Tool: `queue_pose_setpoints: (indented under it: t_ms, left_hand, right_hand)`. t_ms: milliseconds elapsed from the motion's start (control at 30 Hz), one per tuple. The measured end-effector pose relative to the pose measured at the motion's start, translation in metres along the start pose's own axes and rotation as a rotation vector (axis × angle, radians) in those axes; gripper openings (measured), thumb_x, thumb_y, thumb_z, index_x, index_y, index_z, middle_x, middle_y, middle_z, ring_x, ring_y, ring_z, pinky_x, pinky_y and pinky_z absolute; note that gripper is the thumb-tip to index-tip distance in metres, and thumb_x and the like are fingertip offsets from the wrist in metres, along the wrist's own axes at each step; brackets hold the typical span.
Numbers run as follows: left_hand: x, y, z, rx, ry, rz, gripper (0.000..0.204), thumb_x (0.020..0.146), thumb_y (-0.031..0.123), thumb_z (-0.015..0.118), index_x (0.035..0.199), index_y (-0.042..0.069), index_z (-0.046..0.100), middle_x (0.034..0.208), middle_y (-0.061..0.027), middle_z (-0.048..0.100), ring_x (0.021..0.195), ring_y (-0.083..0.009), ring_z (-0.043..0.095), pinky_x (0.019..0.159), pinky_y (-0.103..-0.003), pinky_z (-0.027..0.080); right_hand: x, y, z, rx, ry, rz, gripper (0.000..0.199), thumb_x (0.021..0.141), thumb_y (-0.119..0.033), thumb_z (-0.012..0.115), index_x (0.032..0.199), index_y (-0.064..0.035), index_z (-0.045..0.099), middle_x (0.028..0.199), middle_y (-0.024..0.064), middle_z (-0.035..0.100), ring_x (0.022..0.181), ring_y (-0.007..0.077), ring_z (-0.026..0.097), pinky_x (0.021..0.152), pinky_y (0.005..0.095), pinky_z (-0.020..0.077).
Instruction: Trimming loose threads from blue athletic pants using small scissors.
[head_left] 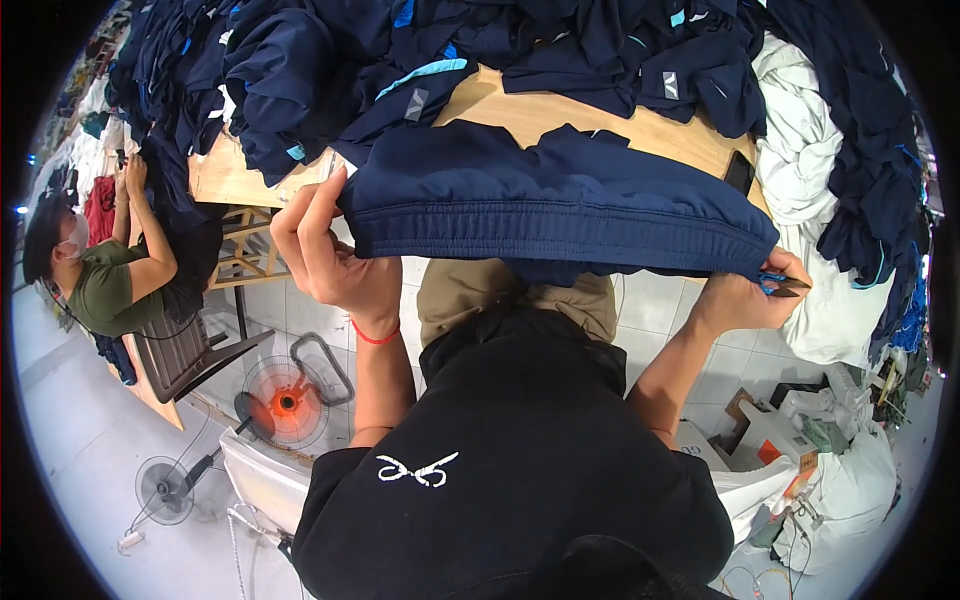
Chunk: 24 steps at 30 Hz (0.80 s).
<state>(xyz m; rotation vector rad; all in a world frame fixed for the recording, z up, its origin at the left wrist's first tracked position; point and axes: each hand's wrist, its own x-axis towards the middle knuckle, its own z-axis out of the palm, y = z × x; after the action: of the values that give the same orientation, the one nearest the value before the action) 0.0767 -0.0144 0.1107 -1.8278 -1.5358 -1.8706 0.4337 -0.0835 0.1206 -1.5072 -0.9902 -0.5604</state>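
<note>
Head view: your left hand (335,262) pinches the navy garment (550,200) waistband's left end; your right hand (740,300) grips blue-handled snips (782,285) at its right end, over the tabletop (500,105) edge, piles crowding behind.

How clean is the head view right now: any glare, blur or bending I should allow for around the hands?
Head view: even indoor light, no harsh glare; the navy shorts read dark, so folds blend; left hand and right hand with small snips are sharp; fisheye bends the table edge, and the rim falls to black.
</note>
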Motion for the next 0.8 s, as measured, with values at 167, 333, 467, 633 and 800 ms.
queue_pose_setpoints:
  t_ms: [167,333,467,633,800]
  left_hand:
    - [0.001,0.0,-0.001,0.026,0.04,-0.007,0.048,0.077,0.012,0.098,0.119,-0.001,0.078,0.11,-0.0096,0.064,0.094,-0.0201,0.066,0.077,-0.029,0.056]
    - [0.002,-0.001,-0.006,0.058,-0.071,0.042,0.049,0.086,0.006,0.093,0.13,-0.004,0.072,0.126,-0.012,0.059,0.113,-0.0208,0.068,0.09,-0.03,0.063]
    - [-0.001,-0.002,-0.007,0.095,-0.082,0.042,0.048,0.085,0.007,0.094,0.128,-0.002,0.073,0.124,-0.0116,0.059,0.11,-0.0204,0.068,0.088,-0.03,0.064]
    - [-0.019,-0.049,0.025,0.16,-0.3,-0.175,0.059,0.077,-0.009,0.078,0.132,0.008,0.073,0.124,-0.0128,0.065,0.117,-0.033,0.063,0.093,-0.036,0.057]
    - [-0.052,-0.071,0.027,-0.087,-0.633,-0.395,0.051,0.08,-0.012,0.07,0.128,0.005,0.074,0.133,-0.0138,0.068,0.12,-0.0324,0.068,0.102,-0.04,0.057]
  right_hand:
    - [0.0,0.001,0.004,0.067,0.014,0.074,0.033,0.082,0.004,0.086,0.097,-0.0039,0.058,0.091,0.001,0.056,0.082,0.011,0.054,0.078,0.0251,0.046]
    - [0.005,0.012,0.004,0.135,0.054,0.096,0.028,0.087,0.0,0.082,0.097,-0.0034,0.057,0.092,0.0018,0.055,0.084,0.0095,0.053,0.078,0.0237,0.0465]
    - [0.004,0.014,0.005,0.13,0.006,0.094,0.028,0.086,0.002,0.081,0.097,-0.0031,0.056,0.093,0.0026,0.056,0.083,0.0098,0.053,0.078,0.0239,0.0469]
    - [-0.011,0.045,0.026,-0.12,-0.375,0.218,0.022,0.087,0.008,0.072,0.102,-0.0022,0.06,0.09,0.0049,0.062,0.082,0.0143,0.062,0.08,0.0278,0.0517]
    - [-0.067,0.084,0.032,0.16,-0.706,0.932,0.034,0.088,0.013,0.064,0.115,-0.0065,0.059,0.107,0.0038,0.062,0.077,0.0141,0.062,0.061,0.0274,0.0498]
